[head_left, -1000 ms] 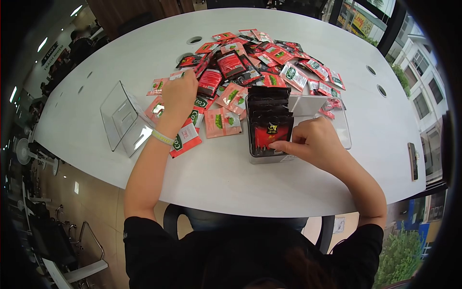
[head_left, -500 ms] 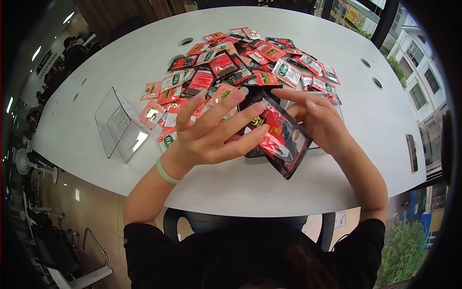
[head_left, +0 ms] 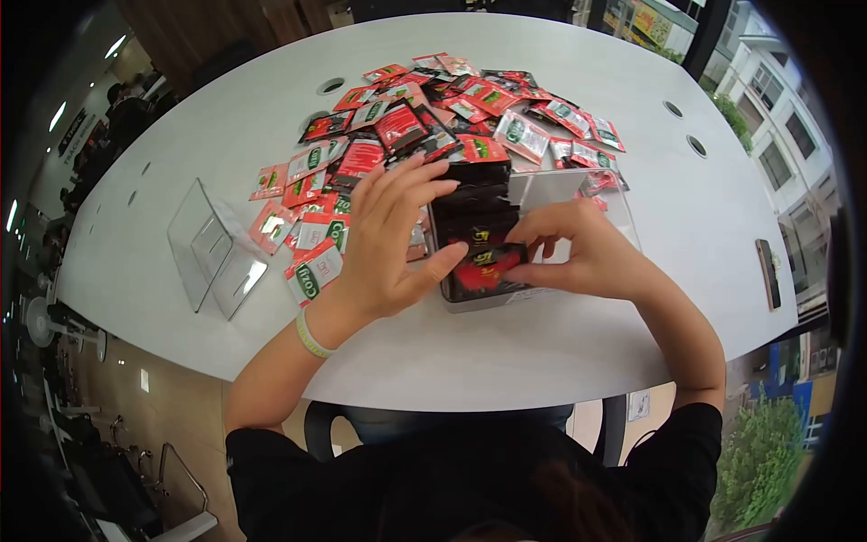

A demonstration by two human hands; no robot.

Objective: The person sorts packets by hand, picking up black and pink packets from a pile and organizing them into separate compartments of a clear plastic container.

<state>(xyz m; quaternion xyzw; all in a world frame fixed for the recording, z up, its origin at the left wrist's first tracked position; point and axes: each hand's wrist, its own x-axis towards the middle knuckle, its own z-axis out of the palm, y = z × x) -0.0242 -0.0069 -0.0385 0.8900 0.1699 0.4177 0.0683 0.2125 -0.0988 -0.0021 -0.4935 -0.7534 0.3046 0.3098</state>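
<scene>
A red-and-black coffee sachet (head_left: 485,274) stands in the front of a clear plastic box (head_left: 623,210), in front of a row of black sachets (head_left: 474,194). My right hand (head_left: 591,248) pinches its right edge between thumb and fingers. My left hand (head_left: 384,239) is open along the box's left side, fingers stretched up beside the black sachets. Its thumb tip touches the upper left of the red-and-black sachet. The box's right part holds no sachets that I can see; my right hand covers some of it.
Behind the box spreads a heap of red, pink and black sachets (head_left: 397,126), several marked Cozy. A second clear container (head_left: 212,253) stands at the left. A phone (head_left: 769,274) lies near the table's (head_left: 433,361) right edge. Round cable holes (head_left: 695,145) dot the tabletop.
The red-and-black sachet has gone from tilted above the box to upright inside it. Both hands have moved with it, and my left fingers have shifted off its face toward the box's left side.
</scene>
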